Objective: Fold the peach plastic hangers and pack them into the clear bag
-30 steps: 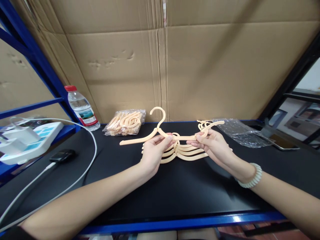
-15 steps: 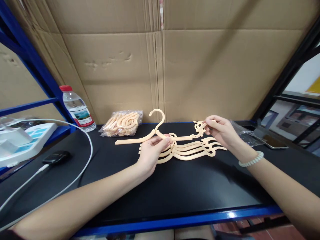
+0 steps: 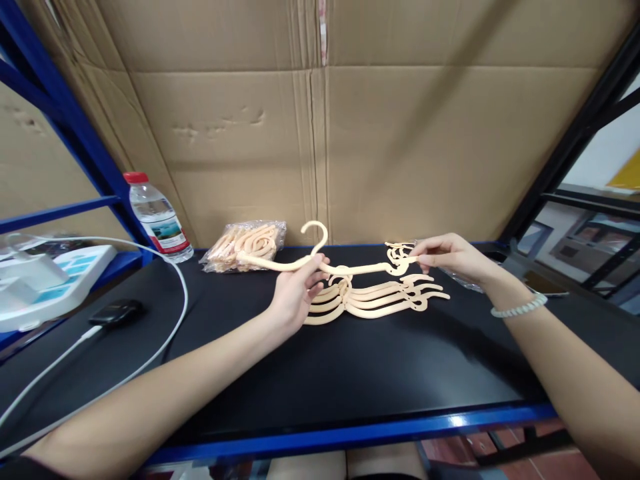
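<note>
A peach-coloured plastic clothes hanger (image 3: 357, 270) is held level above the table, its hook pointing up. My left hand (image 3: 296, 290) grips it near the middle, just under the hook. At its right end, my right hand (image 3: 447, 257) pinches the tip of the hanger's arm between thumb and fingers. Below lies a row of similar hangers (image 3: 380, 303) on the black table, partly hidden behind my left hand. Farther back, close to my right fingers, are more loose peach hanger parts (image 3: 397, 252).
A clear bag of folded hanger pieces (image 3: 245, 247) lies by the cardboard wall (image 3: 225, 133). To the left stand a water bottle (image 3: 159, 220), a white power strip (image 3: 50, 280) and a black charger (image 3: 117, 312) with a white cable. A phone (image 3: 550, 290) lies at the right.
The hanger's right end section has swung down from a raised angle to nearly in line with the arm. My right hand has moved slightly right, and the hanger has tilted.
</note>
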`<move>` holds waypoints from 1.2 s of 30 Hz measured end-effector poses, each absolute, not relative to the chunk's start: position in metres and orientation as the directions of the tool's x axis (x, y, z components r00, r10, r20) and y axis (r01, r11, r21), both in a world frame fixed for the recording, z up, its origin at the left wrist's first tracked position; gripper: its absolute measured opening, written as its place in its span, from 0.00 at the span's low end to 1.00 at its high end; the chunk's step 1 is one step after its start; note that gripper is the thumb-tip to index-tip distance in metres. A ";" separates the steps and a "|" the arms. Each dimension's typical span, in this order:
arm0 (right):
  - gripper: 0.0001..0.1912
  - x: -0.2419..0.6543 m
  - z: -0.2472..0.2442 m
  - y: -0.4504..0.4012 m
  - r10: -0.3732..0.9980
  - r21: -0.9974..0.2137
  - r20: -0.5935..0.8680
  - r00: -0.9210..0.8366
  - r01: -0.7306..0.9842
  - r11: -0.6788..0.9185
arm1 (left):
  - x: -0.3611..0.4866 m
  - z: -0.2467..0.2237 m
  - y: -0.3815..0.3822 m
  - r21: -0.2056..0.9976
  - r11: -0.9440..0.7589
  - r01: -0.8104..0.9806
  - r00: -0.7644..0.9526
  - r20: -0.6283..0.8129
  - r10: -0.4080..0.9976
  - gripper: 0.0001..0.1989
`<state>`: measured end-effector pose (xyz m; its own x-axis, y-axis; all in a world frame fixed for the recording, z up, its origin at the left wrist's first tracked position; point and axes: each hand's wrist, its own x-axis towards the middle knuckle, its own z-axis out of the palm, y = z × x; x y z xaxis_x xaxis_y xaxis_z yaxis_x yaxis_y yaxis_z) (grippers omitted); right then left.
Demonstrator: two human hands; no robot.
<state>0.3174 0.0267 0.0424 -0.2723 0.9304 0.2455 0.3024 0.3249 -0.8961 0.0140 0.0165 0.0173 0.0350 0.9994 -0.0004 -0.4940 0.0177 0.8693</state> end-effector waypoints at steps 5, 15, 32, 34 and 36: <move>0.12 0.336 0.043 0.033 0.955 -0.911 0.251 -0.157 0.294 0.288 | 0.001 0.033 0.032 0.864 -0.029 -0.503 0.071 0.075 0.995 0.04; 0.10 0.364 0.048 0.035 0.959 -0.899 0.152 -0.241 0.369 0.235 | -0.056 0.029 0.025 0.971 -0.168 -0.169 0.201 0.201 0.959 0.12; 0.13 0.363 0.040 0.034 0.804 -0.670 -0.247 -0.541 0.694 0.261 | -0.077 0.023 0.018 0.345 -0.850 0.399 0.818 0.285 0.500 0.02; 0.13 0.362 0.039 0.035 0.811 -0.643 -0.234 -0.537 0.711 0.285 | -0.078 0.022 0.018 0.322 -0.855 0.406 0.833 0.255 0.492 0.03; 0.12 0.361 0.038 0.036 0.807 -0.622 -0.234 -0.542 0.721 0.305 | -0.078 0.022 0.018 0.303 -0.862 0.406 0.843 0.240 0.481 0.04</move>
